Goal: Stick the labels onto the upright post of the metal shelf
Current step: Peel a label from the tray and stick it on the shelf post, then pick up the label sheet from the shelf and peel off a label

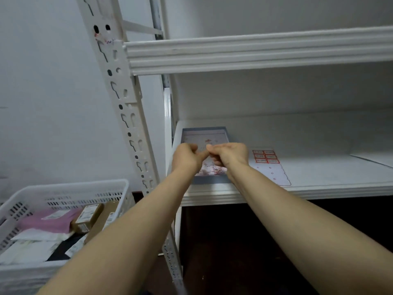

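left hand [187, 156]: fingers curled in, one digit stretched out to meet the right hand's fingertips; we can't tell if anything is pinched there
right hand [230, 155]: fingers curled down, tips against the left hand; any hold is hidden from us
hands' position: both over the lower white shelf board [308, 137], above a flat blue-edged picture box [205, 134] lying on it
label sheet: white backing sheet with red-bordered labels [268, 165], flat on the board just right of the right hand, not touched; six labels in its upper part
post: white perforated metal upright post [125, 107], left of the hands, well apart from them; we see small reddish scraps where the upper white beam [255, 50] joins it, too blurred to identify
basket: white slotted plastic basket [63, 188] at lower left, holding a pink bag [49, 222], a brown cardboard box [87, 218] and white packets
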Demonstrator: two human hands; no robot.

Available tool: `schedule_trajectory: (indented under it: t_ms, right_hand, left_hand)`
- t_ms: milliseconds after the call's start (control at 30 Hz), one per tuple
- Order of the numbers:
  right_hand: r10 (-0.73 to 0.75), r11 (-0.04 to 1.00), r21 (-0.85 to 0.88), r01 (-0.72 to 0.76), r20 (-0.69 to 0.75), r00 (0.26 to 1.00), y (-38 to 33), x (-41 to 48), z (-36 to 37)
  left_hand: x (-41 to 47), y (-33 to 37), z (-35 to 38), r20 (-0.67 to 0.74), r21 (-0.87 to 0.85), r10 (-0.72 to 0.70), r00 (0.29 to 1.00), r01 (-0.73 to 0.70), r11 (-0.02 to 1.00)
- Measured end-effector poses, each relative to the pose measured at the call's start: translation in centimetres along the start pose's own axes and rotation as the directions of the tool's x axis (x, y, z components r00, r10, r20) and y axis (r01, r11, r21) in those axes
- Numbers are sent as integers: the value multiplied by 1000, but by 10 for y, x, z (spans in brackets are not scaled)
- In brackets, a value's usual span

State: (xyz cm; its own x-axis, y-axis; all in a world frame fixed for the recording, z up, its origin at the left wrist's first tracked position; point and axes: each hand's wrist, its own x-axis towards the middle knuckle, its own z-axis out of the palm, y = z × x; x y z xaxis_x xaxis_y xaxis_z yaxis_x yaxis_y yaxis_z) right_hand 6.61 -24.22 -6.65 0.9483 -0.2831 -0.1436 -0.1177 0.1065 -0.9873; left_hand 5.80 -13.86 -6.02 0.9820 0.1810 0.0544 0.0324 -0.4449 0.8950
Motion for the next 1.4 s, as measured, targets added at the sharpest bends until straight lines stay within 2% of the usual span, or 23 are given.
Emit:
schedule_trajectory:
  t_ms: [133,167,233,267,333,433,533,600,700,800,833,933,1000,1100,1167,1233,1400]
  right_hand:
    - [104,981,165,-102,-1,995,0,16,0]
    - [76,990,122,-76,-1,997,1,19,-1]
    - [-76,983,-163,79,26,997,4,26,0]
    - [-157,928,-332,168,59,986,4,27,2]
    - [-233,763,-595,254,113,966,3,28,6]
    - [-270,545,-796,265,133,954,7,37,7]
    - [-280,384,-862,330,232,932,13,44,5]
    - [-312,339,-858,385,283,907,16,42,2]
    - [-387,323,-852,413,279,879,15,36,-3]
    - [-413,238,-876,420,300,860,17,45,-17]
    - [-419,250,-884,394,268,868,18,49,-26]
    - [-395,398,-887,233,63,916,18,58,-63]
    - [-292,412,-909,66,-63,954,22,64,-88]
    - [-47,360,-912,-197,-229,972,32,67,-115]
    - [41,317,-912,-260,-261,964,36,68,-125]
    - [63,309,-908,-285,-279,958,37,71,-127]
    - [171,413,-828,-379,-338,925,40,87,-126]
  left_hand:
    - [14,0,-1,-9,26,50,999,-50,998]
    - [17,0,-1,-19,33,60,998,-60,998]
    - [22,-2,0,-27,63,74,997,-72,995]
    - [25,-3,2,-18,83,75,997,-73,994]
    - [29,-7,5,10,122,83,996,-84,989]
    - [33,-13,8,27,179,99,995,-102,979]
    - [33,-14,9,18,221,104,994,-105,970]
    - [33,-14,10,37,230,102,994,-108,967]
    - [30,-15,15,62,220,98,993,-109,969]
    - [25,-10,22,63,203,132,989,-142,969]
    - [23,-7,26,63,193,143,988,-153,969]
    - [17,1,41,81,145,159,984,-170,975]
    - [13,6,53,114,129,163,980,-178,976]
    - [5,11,70,167,108,171,971,-190,976]
    - [2,13,78,185,124,167,968,-192,974]
    - [1,14,84,198,137,156,968,-185,973]
    - [-6,14,87,211,147,133,968,-166,975]
